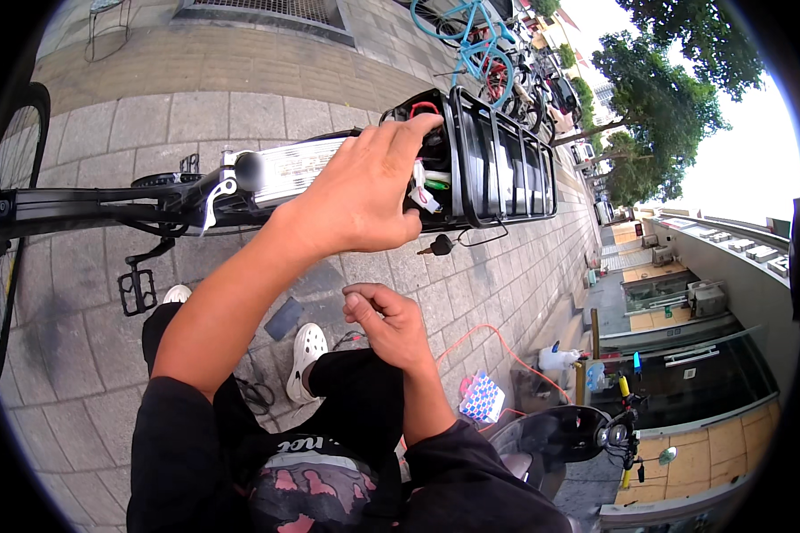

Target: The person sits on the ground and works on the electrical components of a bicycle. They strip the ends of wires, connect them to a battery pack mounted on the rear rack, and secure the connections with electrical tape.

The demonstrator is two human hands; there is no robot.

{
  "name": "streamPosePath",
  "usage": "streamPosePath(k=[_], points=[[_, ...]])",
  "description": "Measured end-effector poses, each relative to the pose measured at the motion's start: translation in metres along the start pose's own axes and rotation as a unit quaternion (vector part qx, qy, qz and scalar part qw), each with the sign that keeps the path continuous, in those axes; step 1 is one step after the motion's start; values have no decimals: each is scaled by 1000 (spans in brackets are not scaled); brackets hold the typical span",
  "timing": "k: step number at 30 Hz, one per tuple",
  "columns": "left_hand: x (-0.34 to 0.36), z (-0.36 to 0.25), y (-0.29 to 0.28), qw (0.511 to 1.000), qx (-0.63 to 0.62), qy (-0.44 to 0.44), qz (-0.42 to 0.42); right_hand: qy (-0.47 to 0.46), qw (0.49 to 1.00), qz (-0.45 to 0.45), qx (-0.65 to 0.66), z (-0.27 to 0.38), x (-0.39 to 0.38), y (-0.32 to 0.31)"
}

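A black bicycle frame (80, 206) runs across the left of the view, ending in a black rear rack (507, 164) that holds a battery box with red, white and green wires (427, 178) showing at its open end. My left hand (364, 191) reaches up to that open end, its fingertips in among the wires. My right hand (391, 324) hovers lower, fingers curled with thumb against forefinger; whether it pinches something small is unclear. A black key (437, 246) hangs below the box. A silver controller box (298, 169) lies along the frame behind my left hand.
A bicycle wheel (9, 222) stands at the far left and a pedal (138, 289) hangs below the frame. On the paving lie an orange cable (498, 346), a checkered cloth (482, 397) and a white bottle (556, 358). A dark scooter (569, 435) is parked at lower right; bicycles (480, 44) stand behind.
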State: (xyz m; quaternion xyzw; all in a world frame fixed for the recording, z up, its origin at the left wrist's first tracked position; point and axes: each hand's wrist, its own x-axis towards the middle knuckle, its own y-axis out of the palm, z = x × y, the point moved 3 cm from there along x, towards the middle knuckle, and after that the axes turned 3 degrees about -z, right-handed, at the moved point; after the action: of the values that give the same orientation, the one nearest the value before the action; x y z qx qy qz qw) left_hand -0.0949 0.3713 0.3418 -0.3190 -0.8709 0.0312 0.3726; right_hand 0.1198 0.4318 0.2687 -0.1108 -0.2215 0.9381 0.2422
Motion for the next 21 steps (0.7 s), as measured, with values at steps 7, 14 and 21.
streamPosePath(k=[7,14,21], points=[[10,-5,5,998,24,-43,-30,-7,1000,0,-19,-4,-3,-3],[13,-11,7,997,32,-46,-58,-4,1000,-7,-13,-9,-11,-7],[12,-16,2,997,30,-66,-37,-7,1000,-4,-15,-7,-18,-13]])
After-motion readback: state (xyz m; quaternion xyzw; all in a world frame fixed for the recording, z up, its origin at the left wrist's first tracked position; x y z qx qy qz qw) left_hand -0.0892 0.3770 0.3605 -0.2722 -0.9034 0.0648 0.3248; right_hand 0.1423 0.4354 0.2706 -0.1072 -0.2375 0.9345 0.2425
